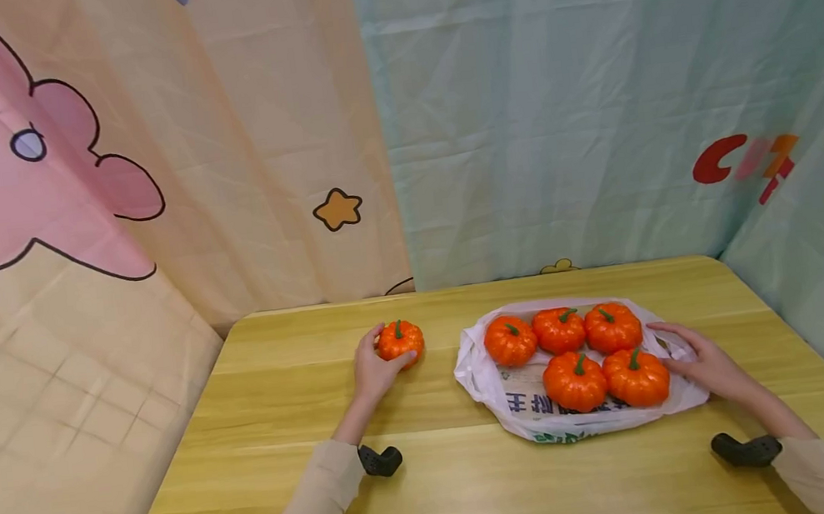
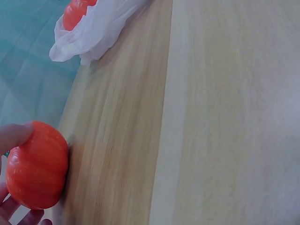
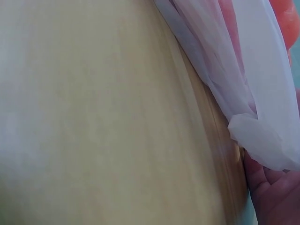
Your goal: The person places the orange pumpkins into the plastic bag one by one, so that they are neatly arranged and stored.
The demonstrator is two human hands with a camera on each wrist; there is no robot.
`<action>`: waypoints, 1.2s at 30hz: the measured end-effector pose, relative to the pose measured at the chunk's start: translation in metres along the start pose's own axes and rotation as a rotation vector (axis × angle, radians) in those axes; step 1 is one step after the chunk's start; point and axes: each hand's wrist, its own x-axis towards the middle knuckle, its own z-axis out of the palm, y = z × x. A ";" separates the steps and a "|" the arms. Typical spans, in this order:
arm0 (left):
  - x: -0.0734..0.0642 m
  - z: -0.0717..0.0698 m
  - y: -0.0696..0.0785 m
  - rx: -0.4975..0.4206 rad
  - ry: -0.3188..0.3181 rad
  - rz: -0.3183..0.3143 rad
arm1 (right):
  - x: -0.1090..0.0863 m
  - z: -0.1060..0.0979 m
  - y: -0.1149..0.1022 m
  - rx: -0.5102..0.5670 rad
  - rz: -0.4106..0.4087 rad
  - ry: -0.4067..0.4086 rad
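Observation:
Near the back left of the table, my left hand (image 1: pixel 377 371) grips a small orange pumpkin (image 1: pixel 400 341) with a green stem, thumb on one side and fingers on the other. The left wrist view shows this pumpkin (image 2: pixel 38 166) close to the wood. To its right lies a white plastic bag (image 1: pixel 478 367), spread low, with several like pumpkins (image 1: pixel 574 382) in it. My right hand (image 1: pixel 710 364) rests at the bag's right edge, fingers extended along the plastic. In the right wrist view the bag (image 3: pixel 269 70) hides part of that hand (image 3: pixel 276 197).
The wooden table (image 1: pixel 482 492) ends at a back edge against hanging printed cloth (image 1: pixel 279 137). Dark bands (image 1: pixel 381 461) are on both wrists. Dark and green printing shows on the bag's front.

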 end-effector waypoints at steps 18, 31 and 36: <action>0.001 -0.002 0.005 0.086 0.001 -0.037 | 0.001 0.000 -0.001 0.026 0.041 -0.026; -0.005 0.002 0.007 0.062 0.020 -0.041 | 0.001 -0.003 -0.001 0.079 0.116 -0.053; -0.008 0.003 0.005 0.056 0.029 -0.049 | 0.001 -0.002 0.000 0.087 0.117 -0.059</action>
